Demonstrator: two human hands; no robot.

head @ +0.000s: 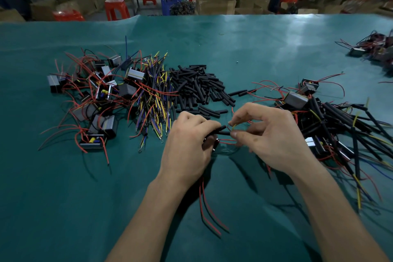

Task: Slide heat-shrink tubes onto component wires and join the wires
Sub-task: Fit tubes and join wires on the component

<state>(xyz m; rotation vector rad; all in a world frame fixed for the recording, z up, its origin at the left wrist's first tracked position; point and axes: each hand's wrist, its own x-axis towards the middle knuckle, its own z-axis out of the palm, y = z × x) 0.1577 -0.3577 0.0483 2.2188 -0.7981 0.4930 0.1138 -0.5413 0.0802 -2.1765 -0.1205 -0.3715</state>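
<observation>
Just above the green table (255,44), near its front middle, 2 black tubes (222,130) stick out side by side from the left hand (188,144), whose fingers are curled round them and round a small dark component mostly hidden under the palm. 2 red wires (209,212) trail from under that hand toward the near edge and lie on the table. The right hand (270,138) faces the left one, its thumb and forefinger pinching a thin wire end (233,127) with a yellow tint just beside the tube mouths; whether wire and tube touch cannot be told. A red loop (227,141) runs between the 2 hands below the tubes. Behind the hands lies a heap of loose black tubes (197,85). Left of it is a bundle of yellow, blue and black leads (153,100), and further left a pile of components (91,100) with red wires. To the right of the hands sits a pile of pieces with tubes on (336,125). Another small pile (376,49) lies at the far right edge. Beyond the table stand red stools (117,8) and cardboard boxes (214,4).
</observation>
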